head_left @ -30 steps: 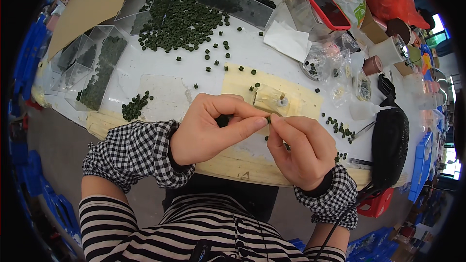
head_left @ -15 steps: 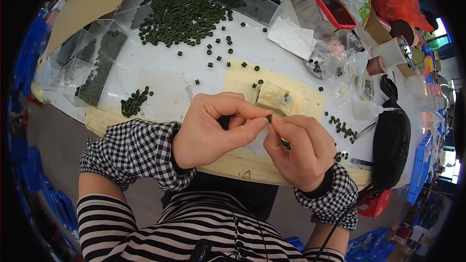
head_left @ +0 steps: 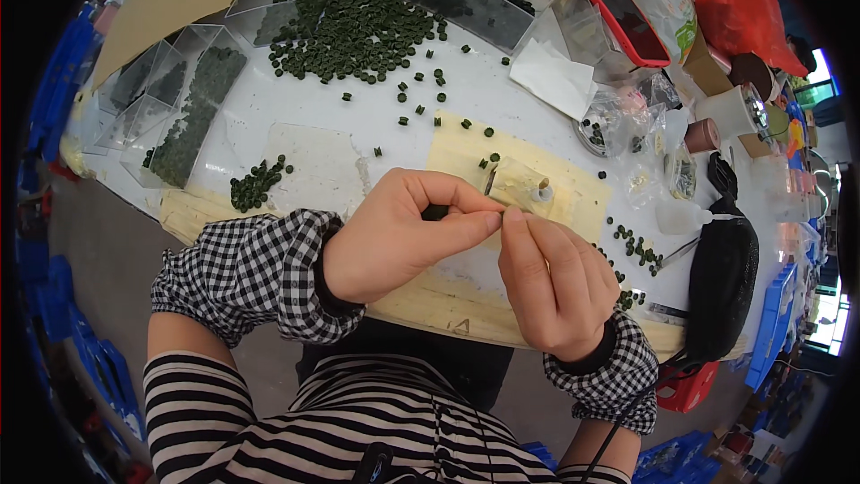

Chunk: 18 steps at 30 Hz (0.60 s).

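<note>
My left hand (head_left: pixel 394 231) and my right hand (head_left: pixel 557 285) meet fingertip to fingertip over the front of the table. Both are closed in a pinch on a small dark green spool-shaped piece, now almost wholly covered by the fingertips. Something dark (head_left: pixel 435 212) shows under my left hand's curled fingers; I cannot make it out. Just beyond the hands, a block wrapped in yellowish tape (head_left: pixel 512 181) carries a small white tip (head_left: pixel 543 194). Loose green pieces lie near it, with a small group (head_left: pixel 255 186) left of my left hand and another (head_left: pixel 638 246) right of my right hand.
A large heap of green pieces (head_left: pixel 358 31) spreads at the back, beside clear bins (head_left: pixel 202 116). Further right are a folded white tissue (head_left: pixel 551 78), a red-cased phone (head_left: pixel 616 9), plastic bags (head_left: pixel 640 157), a white squeeze bottle (head_left: pixel 681 215) and a black pouch (head_left: pixel 722 273).
The green piece showed between my fingertips before and is now mostly covered. My right hand's fingers have straightened and drawn closer to the left fingertips. The whole view has shifted slightly.
</note>
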Available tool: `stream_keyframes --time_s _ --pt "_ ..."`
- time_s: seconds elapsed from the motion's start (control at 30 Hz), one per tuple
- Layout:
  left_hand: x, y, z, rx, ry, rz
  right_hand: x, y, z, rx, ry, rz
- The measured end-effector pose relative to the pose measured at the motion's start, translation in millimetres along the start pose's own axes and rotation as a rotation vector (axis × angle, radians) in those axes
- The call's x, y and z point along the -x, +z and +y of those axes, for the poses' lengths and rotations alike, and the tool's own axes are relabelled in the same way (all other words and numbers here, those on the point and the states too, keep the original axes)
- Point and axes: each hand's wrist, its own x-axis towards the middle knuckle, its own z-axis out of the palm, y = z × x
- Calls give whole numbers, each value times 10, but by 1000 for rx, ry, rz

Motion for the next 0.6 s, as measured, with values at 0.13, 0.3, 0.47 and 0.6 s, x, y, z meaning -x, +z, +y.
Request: stream_keyframes --time_s 0.13,0.3,0.47,0.6 --pt "-30 -37 18 179 -213 -23 -11 -30 -3 32 -29 -67" --pt "-66 -84 54 202 -296 -120 16 -33 -5 22 -7 -84" --pt "-60 -77 46 122 -229 -117 26 -26 -14 -15 25 -82" --pt "-27 -62 -2 35 -80 -118 45 -18 -74 -17 71 -121"
